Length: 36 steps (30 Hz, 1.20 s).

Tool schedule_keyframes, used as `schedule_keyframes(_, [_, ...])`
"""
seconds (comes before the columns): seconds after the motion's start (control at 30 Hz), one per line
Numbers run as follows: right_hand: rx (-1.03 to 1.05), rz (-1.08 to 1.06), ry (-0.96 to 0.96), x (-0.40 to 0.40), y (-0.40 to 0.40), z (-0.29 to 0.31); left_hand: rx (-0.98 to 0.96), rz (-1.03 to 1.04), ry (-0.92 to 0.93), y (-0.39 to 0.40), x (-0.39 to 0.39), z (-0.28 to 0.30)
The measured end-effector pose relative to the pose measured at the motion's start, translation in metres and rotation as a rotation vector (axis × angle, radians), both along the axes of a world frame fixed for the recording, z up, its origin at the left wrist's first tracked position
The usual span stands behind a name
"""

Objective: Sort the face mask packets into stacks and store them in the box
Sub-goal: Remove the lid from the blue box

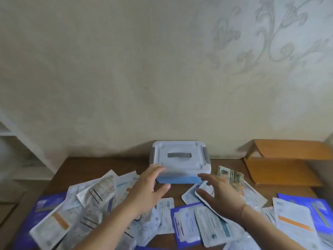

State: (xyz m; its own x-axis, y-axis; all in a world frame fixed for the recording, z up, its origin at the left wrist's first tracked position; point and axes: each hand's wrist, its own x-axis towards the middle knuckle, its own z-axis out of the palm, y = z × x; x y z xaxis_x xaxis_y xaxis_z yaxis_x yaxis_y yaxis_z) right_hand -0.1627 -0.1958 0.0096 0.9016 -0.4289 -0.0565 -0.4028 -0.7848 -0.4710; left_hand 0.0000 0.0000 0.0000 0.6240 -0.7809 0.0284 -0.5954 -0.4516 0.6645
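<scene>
Face mask packets (187, 221) lie scattered nearest the camera across the brown surface (180, 192), white, blue and orange-striped, their print too blurred to read. Above them the left hand (147, 188) has spread fingers touching the near left corner of the box (180, 161). The right hand (221, 192) hovers open beside the box's right corner. The box, lid closed, sits against the wall.
</scene>
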Motion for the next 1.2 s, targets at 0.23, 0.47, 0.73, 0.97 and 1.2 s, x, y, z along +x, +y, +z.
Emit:
schedule_keyframes(0.23, [0.044,-0.141,-0.103,0.037,-0.032,-0.024,-0.048,0.25,-0.086,-0.023,0.037,-0.023])
schedule_keyframes(0.47, [0.175,-0.492,-0.136,0.085,-0.073,-0.051,0.001,0.487,0.106,-0.06,0.066,-0.054])
schedule_keyframes(0.73, [0.26,-0.53,-0.138,0.105,-0.087,-0.069,0.163,0.513,0.155,-0.075,0.103,-0.08])
schedule_keyframes(0.97, [0.159,-0.493,-0.198,0.108,-0.088,-0.082,0.109,0.528,0.102,-0.08,0.104,-0.082])
schedule_keyframes(1.2, [0.168,-0.471,-0.21,0.111,-0.094,-0.08,0.25,0.505,0.051,-0.086,0.11,-0.079])
